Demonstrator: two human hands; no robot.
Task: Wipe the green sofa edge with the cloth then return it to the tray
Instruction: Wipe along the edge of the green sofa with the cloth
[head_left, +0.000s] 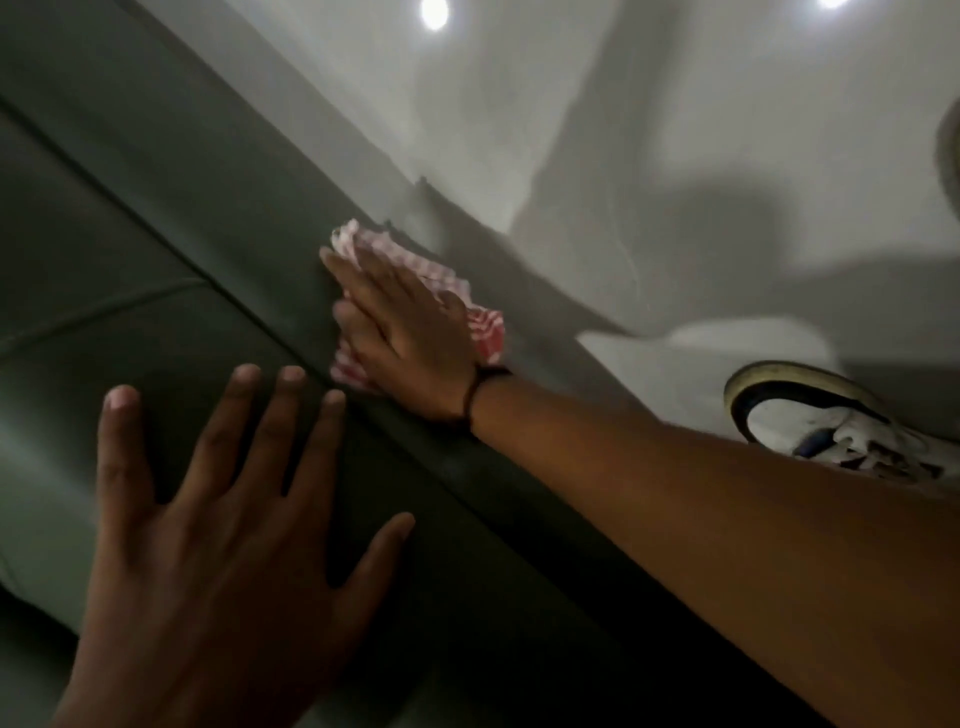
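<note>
Right hand (410, 338): flat, fingers extended, pressing the red-checked cloth (483, 327) onto the green sofa edge (249, 218).
Left hand (218, 519): released grip, splayed on sofa.

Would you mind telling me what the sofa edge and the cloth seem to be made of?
Sofa edge: probably leather or faux leather, smooth and matte green with stitched seams. Cloth: thin woven fabric, likely cotton, red-and-white checked, crumpled under the right hand.

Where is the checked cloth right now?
In the head view, centre frame: the red-and-white checked cloth lies pressed flat under the right hand on the green sofa edge, beyond the left hand.
</note>
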